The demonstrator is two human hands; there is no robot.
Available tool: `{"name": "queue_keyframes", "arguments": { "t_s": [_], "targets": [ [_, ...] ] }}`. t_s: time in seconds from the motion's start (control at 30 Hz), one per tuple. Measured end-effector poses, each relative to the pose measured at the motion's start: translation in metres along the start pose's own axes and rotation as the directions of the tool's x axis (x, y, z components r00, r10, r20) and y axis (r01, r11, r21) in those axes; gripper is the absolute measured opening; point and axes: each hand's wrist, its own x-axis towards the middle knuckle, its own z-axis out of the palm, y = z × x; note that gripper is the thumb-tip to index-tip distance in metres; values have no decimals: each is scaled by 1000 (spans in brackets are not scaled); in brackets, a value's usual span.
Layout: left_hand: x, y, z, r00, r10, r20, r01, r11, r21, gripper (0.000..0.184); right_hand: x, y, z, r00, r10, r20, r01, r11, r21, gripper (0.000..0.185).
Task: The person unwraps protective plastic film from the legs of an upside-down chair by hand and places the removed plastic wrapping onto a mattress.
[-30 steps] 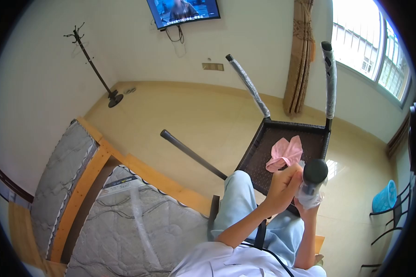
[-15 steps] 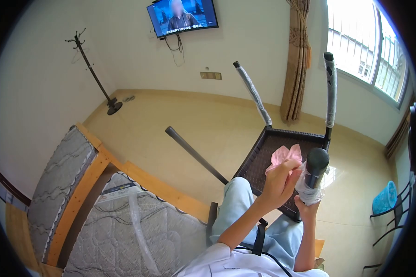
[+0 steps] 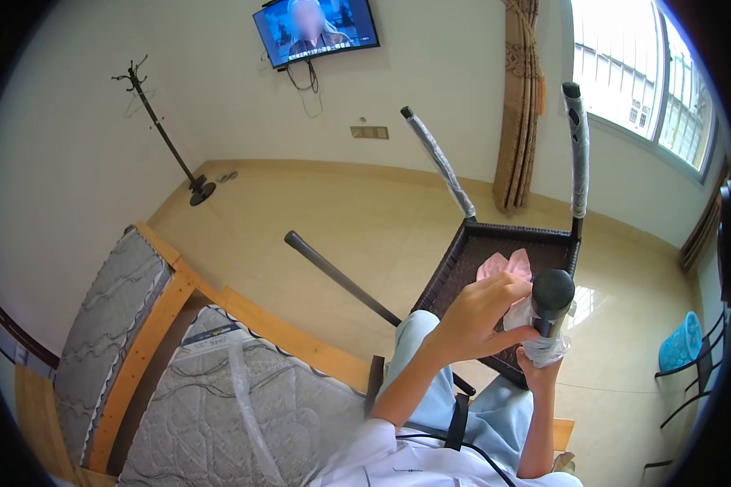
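Observation:
A dark woven chair (image 3: 483,247) lies tipped across my lap, its legs sticking out. My left hand (image 3: 479,316) is curled round a pink cloth (image 3: 508,264) beside the near chair leg (image 3: 554,290), fingers above and thumb below. Part of the cloth shows beyond the fingers; the rest is hidden by the hand. Crumpled clear plastic wrap (image 3: 547,349) surrounds this leg below its rounded black end. My right hand (image 3: 538,372) grips the leg from below, its fingers partly hidden by the wrap. Two far chair posts are also wrapped in plastic.
Beside me on the left is a wooden bed frame (image 3: 304,337) with a grey mattress (image 3: 195,406). A coat stand (image 3: 168,134) stands in the far corner. A television (image 3: 317,32) hangs on the wall. At right, a blue bin (image 3: 680,342) sits on another dark chair (image 3: 701,365).
My left hand has turned and spread wider about the near leg, its thumb now against the wrap. The rounded leg end has dipped slightly. My right hand keeps its hold.

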Motion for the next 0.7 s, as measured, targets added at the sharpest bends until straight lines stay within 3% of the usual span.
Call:
{"name": "queue_keyframes", "arguments": {
  "t_s": [0.07, 0.17, 0.27, 0.37, 0.47, 0.57, 0.7],
  "targets": [
    [0, 4, -6, 999, -8, 31, 7, 999, 36, 35, 1, -9, 6, 989, -99, -111, 97, 995, -18, 32],
    [-2, 6, -11, 996, 80, 25, -84, 971, 225, 28, -3, 7, 6, 989, -44, -143, 44, 999, -6, 38],
    [5, 9, -11, 993, 110, -39, -93, 949, 301, 26, -2, 9, 4, 990, 36, -138, -33, 999, 27, 44],
    [16, 17, -8, 960, 205, -193, -88, 869, 487, 26, 0, 15, 4, 992, -57, -110, 42, 990, -138, 45],
    [21, 19, -2, 927, 298, -227, -111, 796, 595, 23, -1, 22, 7, 986, -68, -150, 53, 993, -102, 47],
    [18, 19, 4, 910, 293, -292, -64, 798, 599, 19, 0, 14, 12, 986, -19, -165, 22, 1000, 16, 46],
    [15, -4, 14, 911, 178, -372, -75, 959, 275, 12, 1, 19, 11, 989, -8, -149, 10, 1000, 13, 45]
  ]
}}
